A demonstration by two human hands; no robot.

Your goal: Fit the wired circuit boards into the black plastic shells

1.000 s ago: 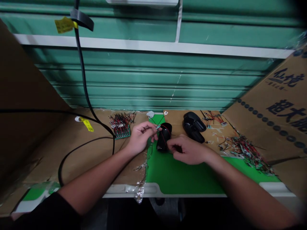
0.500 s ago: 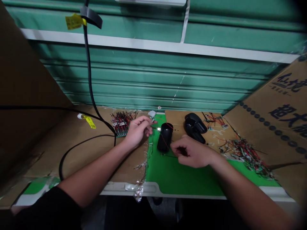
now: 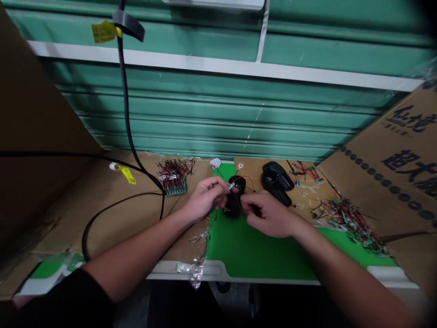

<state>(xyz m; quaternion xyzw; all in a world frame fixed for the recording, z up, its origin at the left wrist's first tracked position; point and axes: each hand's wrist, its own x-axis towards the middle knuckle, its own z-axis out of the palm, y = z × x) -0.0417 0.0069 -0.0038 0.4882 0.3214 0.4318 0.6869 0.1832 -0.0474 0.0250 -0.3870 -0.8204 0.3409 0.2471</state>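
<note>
My left hand (image 3: 208,198) pinches a small green circuit board (image 3: 231,185) with thin red and black wires, over a glossy black rounded object (image 3: 233,206) on the green mat (image 3: 266,255). My right hand (image 3: 266,213) is closed just right of that black object, its thumb and forefinger together near the wires. What sits between its fingertips is too small to make out. A red wire (image 3: 246,177) arcs above the black object towards the right.
Wired circuit boards (image 3: 175,177) stand at the left on cardboard (image 3: 136,228). Black shells (image 3: 277,182) lie behind my right hand. A tangled wire pile (image 3: 355,223) is at the right. A black cable (image 3: 125,100) hangs at the left, before the green wall (image 3: 205,114).
My left hand has moved right and slightly down, bringing the small board over the black object. My right hand has shifted slightly left.
</note>
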